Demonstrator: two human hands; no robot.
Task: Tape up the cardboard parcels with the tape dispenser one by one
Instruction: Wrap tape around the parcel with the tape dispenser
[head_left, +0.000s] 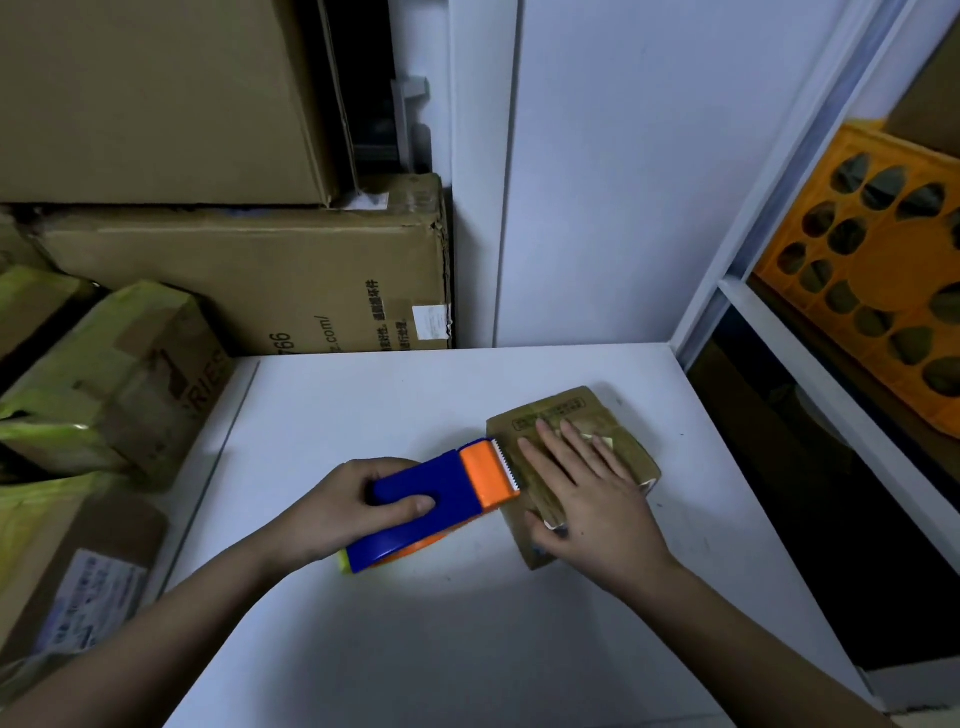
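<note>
Toward the table's (363, 649) right edge: taping a small parcel (618, 415).
Left hand (332, 509) clenches the tape dispenser (441, 493), blade at the parcel's left edge; right hand (582, 483) presses flat, fingers spread, grasping nothing. Next, probably tearing the tape.

Open table in front and centre, hemmed in on the left, back and right.

The white table (415, 623) is bare across its near half and along its back strip, so a hand could pass freely there. Mid-table, the left hand (332, 514) gripping the blue and orange tape dispenser (436, 499) and the right hand (587, 499) flat on the small parcel (623, 441) form one barrier, dispenser touching parcel. Stacked cardboard boxes (249, 275) wall off the back left, and more taped boxes (114, 384) crowd the left edge. A white wall panel (597, 182) closes the back; a shelf frame (810, 353) holding an orange crate (872, 270) bounds the right.
</note>
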